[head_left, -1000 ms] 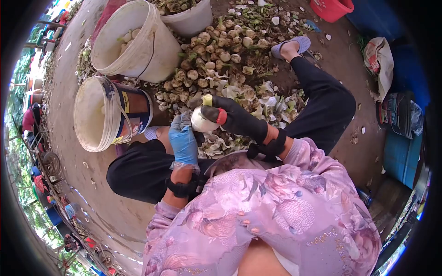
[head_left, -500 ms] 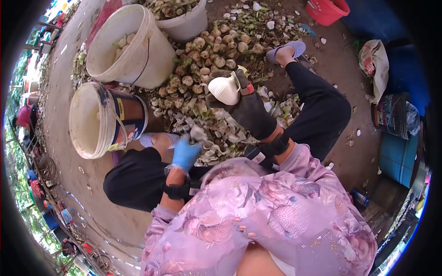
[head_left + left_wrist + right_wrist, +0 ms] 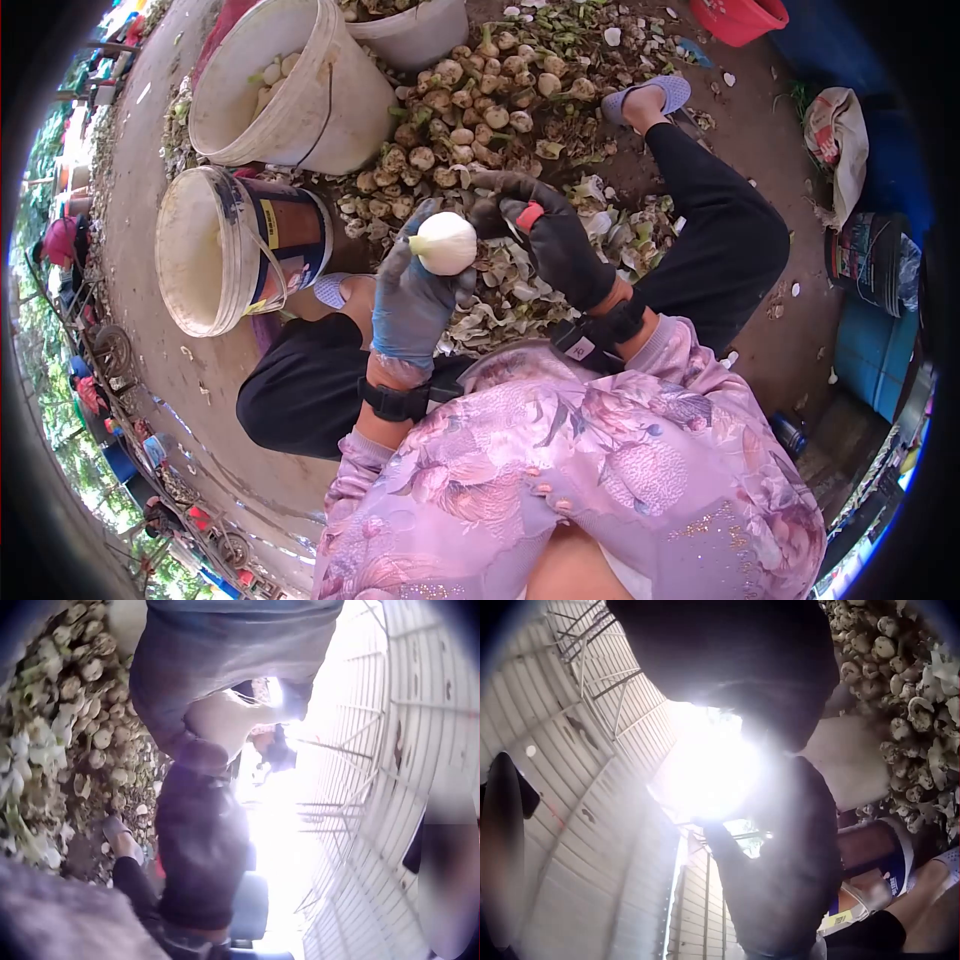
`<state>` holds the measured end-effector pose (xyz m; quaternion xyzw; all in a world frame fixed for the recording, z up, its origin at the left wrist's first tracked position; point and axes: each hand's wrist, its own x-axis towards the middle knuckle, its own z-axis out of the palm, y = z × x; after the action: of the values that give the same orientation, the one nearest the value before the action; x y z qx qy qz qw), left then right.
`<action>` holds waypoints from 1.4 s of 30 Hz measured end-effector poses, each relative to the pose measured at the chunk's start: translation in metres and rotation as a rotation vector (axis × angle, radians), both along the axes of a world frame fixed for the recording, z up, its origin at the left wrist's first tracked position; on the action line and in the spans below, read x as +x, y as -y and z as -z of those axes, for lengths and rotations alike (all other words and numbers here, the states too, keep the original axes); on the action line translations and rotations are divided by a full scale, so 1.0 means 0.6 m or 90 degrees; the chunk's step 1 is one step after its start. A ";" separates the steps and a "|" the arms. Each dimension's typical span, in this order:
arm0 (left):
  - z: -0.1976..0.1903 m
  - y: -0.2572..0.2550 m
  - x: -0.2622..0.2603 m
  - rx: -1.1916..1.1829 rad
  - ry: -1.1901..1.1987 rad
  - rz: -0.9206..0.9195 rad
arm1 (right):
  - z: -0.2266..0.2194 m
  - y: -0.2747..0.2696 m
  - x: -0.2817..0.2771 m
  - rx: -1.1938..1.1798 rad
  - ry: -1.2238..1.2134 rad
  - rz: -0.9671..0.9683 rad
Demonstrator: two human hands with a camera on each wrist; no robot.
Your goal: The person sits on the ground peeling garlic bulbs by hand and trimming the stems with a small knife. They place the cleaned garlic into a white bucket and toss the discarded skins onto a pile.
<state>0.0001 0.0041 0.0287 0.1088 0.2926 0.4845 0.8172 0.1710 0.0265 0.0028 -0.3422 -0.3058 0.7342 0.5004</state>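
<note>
A peeled white garlic bulb [image 3: 448, 245] with a short pale green stem sits in my left hand [image 3: 405, 310], which wears a bluish, dirt-stained glove and grips it between thumb and fingers. The stem points left in the head view. To the right, my right hand [image 3: 560, 250] in a dark glove, a red band [image 3: 529, 216] at its thumb, is just beside the bulb with the index finger stretched out and the rest loosely bent. In the left wrist view the bulb [image 3: 225, 720] shows between both gloves, partly hidden by fingers.
Unpeeled bulbs [image 3: 470, 110] are heaped ahead, with loose peels [image 3: 505, 285] nearer my lap. A large white bucket [image 3: 345, 115] holding pale bulbs and a labelled bucket [image 3: 200, 250] stand at left. Farther off are another white tub [image 3: 425, 35] and a red basin [image 3: 745, 18].
Half a second ago the bulb lay in my right hand and the left was low near the peels. The left hand has come up and holds it; the right has let go.
</note>
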 end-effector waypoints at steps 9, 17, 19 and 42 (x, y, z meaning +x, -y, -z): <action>0.018 0.001 -0.009 0.057 -0.357 0.014 | -0.025 -0.010 -0.014 0.273 0.674 -0.249; 0.022 0.005 -0.034 0.036 -0.261 0.084 | -0.007 -0.003 -0.028 0.406 0.704 -0.247; 0.028 0.009 -0.040 0.035 -0.216 0.073 | 0.015 -0.007 -0.025 0.421 0.684 -0.246; 0.011 0.032 -0.041 -0.006 -0.095 0.065 | -0.028 0.014 -0.017 0.496 0.638 -0.235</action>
<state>-0.0248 -0.0153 0.0221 0.1553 0.3492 0.4315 0.8172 0.1606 0.0182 0.0196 -0.3783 -0.7988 0.3951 0.2503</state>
